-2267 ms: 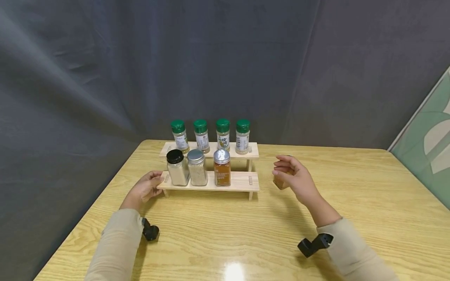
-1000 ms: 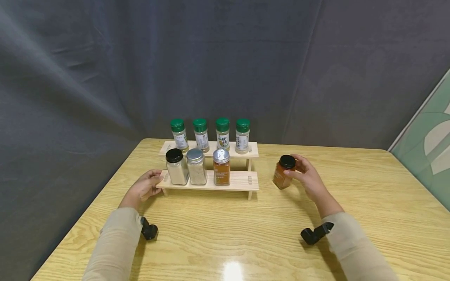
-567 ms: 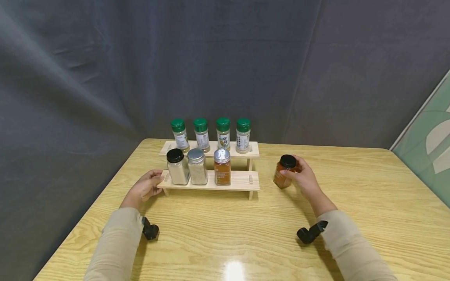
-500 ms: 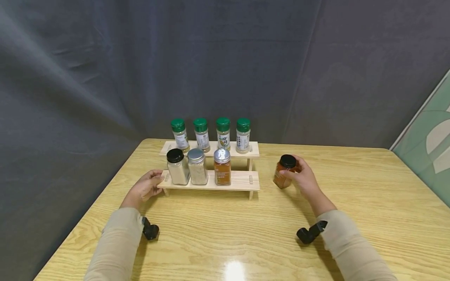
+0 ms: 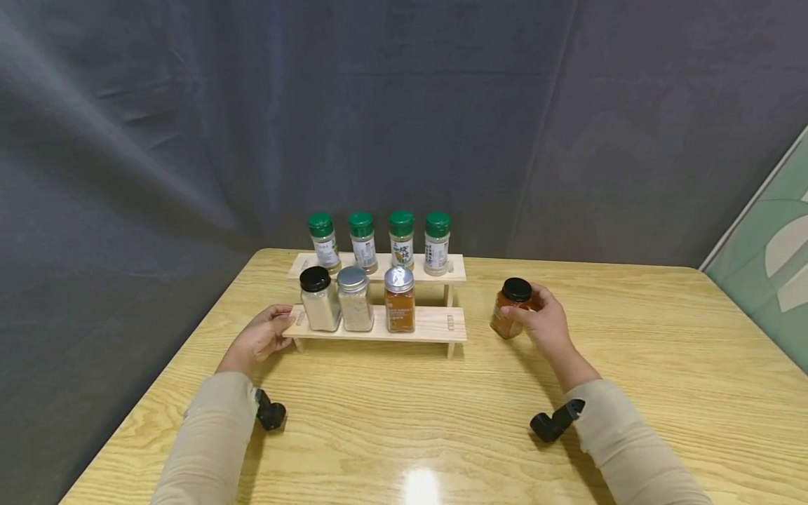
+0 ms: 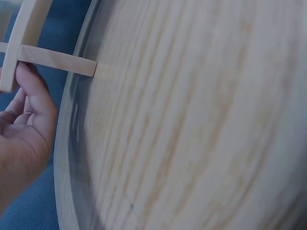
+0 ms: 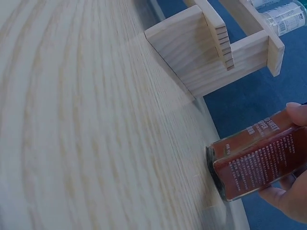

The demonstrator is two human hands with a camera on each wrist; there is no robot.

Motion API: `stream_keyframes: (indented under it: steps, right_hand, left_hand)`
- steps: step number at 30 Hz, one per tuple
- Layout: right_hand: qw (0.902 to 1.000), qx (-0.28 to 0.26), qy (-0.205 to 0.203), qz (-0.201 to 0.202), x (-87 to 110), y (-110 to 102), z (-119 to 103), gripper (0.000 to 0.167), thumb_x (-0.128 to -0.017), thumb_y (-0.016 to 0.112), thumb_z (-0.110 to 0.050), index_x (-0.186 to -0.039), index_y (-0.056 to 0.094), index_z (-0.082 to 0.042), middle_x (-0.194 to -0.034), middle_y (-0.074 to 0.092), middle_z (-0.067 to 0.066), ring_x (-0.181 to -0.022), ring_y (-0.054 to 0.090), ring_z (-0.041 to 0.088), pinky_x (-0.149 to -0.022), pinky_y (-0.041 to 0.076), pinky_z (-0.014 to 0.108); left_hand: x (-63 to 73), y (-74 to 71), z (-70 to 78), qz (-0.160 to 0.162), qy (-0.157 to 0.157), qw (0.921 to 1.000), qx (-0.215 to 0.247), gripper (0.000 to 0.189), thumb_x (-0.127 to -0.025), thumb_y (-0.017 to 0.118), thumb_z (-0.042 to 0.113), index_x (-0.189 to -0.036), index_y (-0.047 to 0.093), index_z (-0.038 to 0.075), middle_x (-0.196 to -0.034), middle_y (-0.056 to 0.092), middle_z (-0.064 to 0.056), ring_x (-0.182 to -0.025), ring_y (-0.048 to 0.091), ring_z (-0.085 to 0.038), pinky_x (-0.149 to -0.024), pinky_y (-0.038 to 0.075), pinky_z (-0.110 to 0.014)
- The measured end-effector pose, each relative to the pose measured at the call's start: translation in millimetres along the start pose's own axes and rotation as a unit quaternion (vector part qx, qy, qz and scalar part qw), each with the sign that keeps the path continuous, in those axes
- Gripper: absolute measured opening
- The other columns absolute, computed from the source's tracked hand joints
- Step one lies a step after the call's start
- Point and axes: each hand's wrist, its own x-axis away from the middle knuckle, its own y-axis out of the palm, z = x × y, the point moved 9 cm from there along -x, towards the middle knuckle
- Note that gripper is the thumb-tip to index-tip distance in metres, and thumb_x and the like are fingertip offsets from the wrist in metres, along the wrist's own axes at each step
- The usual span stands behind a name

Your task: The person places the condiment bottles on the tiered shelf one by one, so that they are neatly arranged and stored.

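Note:
My left hand (image 5: 259,337) grips the left end of a two-tier wooden spice rack (image 5: 435,326). In the left wrist view its thumb (image 6: 33,86) touches the rack beside a leg. My right hand (image 5: 548,326) holds a black-lidded spice jar (image 5: 507,315) of red-brown powder, right of the rack. The thumb is on the near side; the other fingers are partly hidden behind the jar. In the right wrist view the jar's label (image 7: 254,167) and glass base show, close to the tabletop; I cannot tell whether they touch.
On the lower tier stand a black-lidded cream jar (image 5: 323,311), a silver-lidded pale jar (image 5: 357,312) and a silver-lidded orange jar (image 5: 400,312). Several green-capped shakers (image 5: 437,245) line the upper tier. Behind the wooden table (image 5: 379,421) hangs a dark curtain (image 5: 404,126).
My right hand has shifted from in front of the black-lidded spice jar to its right side and now grips it. The jar has hardly moved. My left hand stays on the rack.

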Motion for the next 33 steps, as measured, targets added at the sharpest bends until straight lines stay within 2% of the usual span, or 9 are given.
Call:
stream_keyframes:
  steps: [5,8,12,16,25,33]
  right_hand:
    - [0.9999,0.005,0.007,0.006,3.2,-2,-3,0.061,-0.076,0.067,-0.016,-0.126,0.038,0.002,-0.116,0.045,0.015,-0.099,0.044,0.018,-0.077,0.038,0.019]
    - [0.9999,-0.01,-0.006,0.007,4.7,-1,-10,0.058,-0.076,0.067,-0.011,-0.125,0.039,0.003,-0.109,0.048,0.008,-0.093,0.045,0.011,-0.072,0.039,0.014]
    - [0.9992,-0.029,-0.026,0.008,7.8,0,-24,0.056,-0.074,0.067,-0.007,-0.122,0.041,0.005,-0.096,0.05,-0.006,-0.087,0.047,0.005,-0.072,0.039,0.015]
    - [0.9986,-0.038,-0.036,0.006,12.5,2,-36,0.055,-0.073,0.068,-0.007,-0.12,0.042,0.005,-0.092,0.05,-0.014,-0.088,0.046,0.004,-0.075,0.037,0.017]
    - [0.9971,-0.051,-0.053,-0.02,19.8,15,-56,0.054,-0.072,0.07,-0.007,-0.118,0.044,0.003,-0.096,0.051,-0.012,-0.093,0.047,0.005,-0.079,0.039,0.021]
    - [0.9947,-0.08,-0.046,-0.045,23.4,32,-66,0.054,-0.072,0.068,-0.001,-0.12,0.043,0.004,-0.094,0.052,-0.012,-0.093,0.048,0.007,-0.076,0.041,0.02]
  left_hand:
    - [-1.1,-0.2,-2.1,0.005,-0.002,1.0,-0.003,0.038,-0.089,0.04,0.002,-0.122,0.022,-0.008,-0.09,0.042,-0.002,-0.064,0.05,-0.005,-0.055,0.04,-0.019]
    - [-1.3,-0.9,-3.2,0.008,-0.004,1.0,-0.005,0.039,-0.09,0.04,0.002,-0.123,0.021,-0.008,-0.091,0.042,-0.003,-0.064,0.05,-0.005,-0.055,0.04,-0.019]
    - [-1.6,-2.1,-3.1,0.009,-0.002,0.9999,-0.007,0.04,-0.09,0.04,0.003,-0.123,0.021,-0.008,-0.091,0.042,-0.003,-0.064,0.05,-0.005,-0.055,0.04,-0.019]
    - [-1.8,-2.1,-2.0,0.008,0.001,0.9999,-0.01,0.039,-0.09,0.04,0.004,-0.122,0.022,-0.008,-0.091,0.042,-0.003,-0.064,0.05,-0.005,-0.055,0.04,-0.019]
    - [-1.0,-1.8,-1.3,0.007,0.004,1.0,-0.002,0.031,-0.089,0.039,0.001,-0.117,0.026,-0.006,-0.089,0.042,-0.002,-0.063,0.05,-0.005,-0.054,0.041,-0.019]
    - [-2.3,-2.0,-1.7,0.005,0.005,1.0,0.0,0.029,-0.089,0.038,0.0,-0.115,0.028,-0.005,-0.088,0.042,-0.002,-0.063,0.05,-0.005,-0.054,0.041,-0.019]
